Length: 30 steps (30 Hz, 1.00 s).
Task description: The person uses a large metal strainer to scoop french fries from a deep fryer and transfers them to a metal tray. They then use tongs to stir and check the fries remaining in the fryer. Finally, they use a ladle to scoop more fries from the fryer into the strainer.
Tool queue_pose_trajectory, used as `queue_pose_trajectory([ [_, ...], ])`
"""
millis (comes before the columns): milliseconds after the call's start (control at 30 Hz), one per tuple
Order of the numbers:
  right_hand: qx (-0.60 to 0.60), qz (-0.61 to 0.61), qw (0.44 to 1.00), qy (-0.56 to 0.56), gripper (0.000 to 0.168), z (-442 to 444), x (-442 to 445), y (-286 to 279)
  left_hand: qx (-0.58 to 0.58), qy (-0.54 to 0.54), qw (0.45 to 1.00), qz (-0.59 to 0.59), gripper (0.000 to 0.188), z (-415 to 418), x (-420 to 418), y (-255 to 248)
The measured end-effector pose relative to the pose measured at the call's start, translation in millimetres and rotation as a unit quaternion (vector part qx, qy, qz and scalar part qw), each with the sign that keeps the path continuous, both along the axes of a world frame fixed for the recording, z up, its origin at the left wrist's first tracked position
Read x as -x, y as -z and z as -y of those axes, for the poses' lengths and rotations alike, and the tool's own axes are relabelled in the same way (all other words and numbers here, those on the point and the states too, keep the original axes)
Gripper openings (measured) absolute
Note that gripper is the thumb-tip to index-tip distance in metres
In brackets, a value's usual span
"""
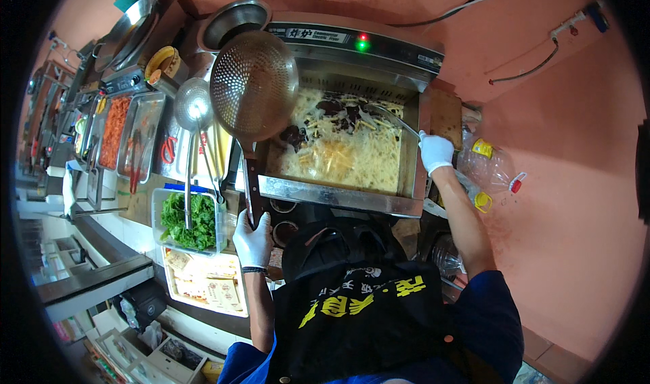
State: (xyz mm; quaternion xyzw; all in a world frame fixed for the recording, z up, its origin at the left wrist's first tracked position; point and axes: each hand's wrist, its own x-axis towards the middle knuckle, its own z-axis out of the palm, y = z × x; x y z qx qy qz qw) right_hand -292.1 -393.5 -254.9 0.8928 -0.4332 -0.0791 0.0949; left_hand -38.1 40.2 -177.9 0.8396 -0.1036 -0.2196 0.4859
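In front of me is a stainless steel electric fryer (339,195) full of bubbling oil, where pale fry-like strips (325,163) float. My left hand (254,239), in a white glove, grips the dark handle of a large perforated strainer (254,87), raised over the fryer's left side. My gloved right hand (435,151) holds a thin metal utensil (393,114) at the fryer's right wall; its far end reaches into the oil beside dark patches. The exact shape of that end is hidden by foam.
To the left lie a second skimmer (193,105), a tub of leafy greens (222,237), metal trays (147,150) with tongs and shredded orange food, red-handled scissors (168,149) and a tray of packets (244,303). Plastic bottles (485,166) stand right of the fryer by the wall.
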Motion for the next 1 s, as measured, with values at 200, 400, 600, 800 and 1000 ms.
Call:
queue_pose_trajectory([
  [200,-0.122,-0.144,0.982,-0.028,0.021,48.4,-13.2,-59.0,0.002,-0.021,0.999,-0.046,0.027,-1.4,-1.5,1.8],
  [400,-0.33,-0.191,0.925,0.0,0.026,92.3,-13.0,-70.0,0.033,-0.055,0.994,-0.087,0.022,3.2,4.0,-8.9],
  [600,-0.457,-0.191,0.867,0.058,0.032,84.7,11.7,-19.9,0.033,-0.056,0.996,-0.063,0.021,3.9,3.7,-14.5],
  [800,-0.468,-0.147,0.871,-0.013,0.034,45.7,4.4,42.6,0.046,-0.057,0.996,-0.05,0.02,5.7,-2.4,-13.9],
  [1000,-0.446,-0.142,0.87,-0.157,0.019,-22.8,-44.7,72.4,0.048,-0.085,0.994,-0.056,0.018,12.8,-0.5,-29.6],
])
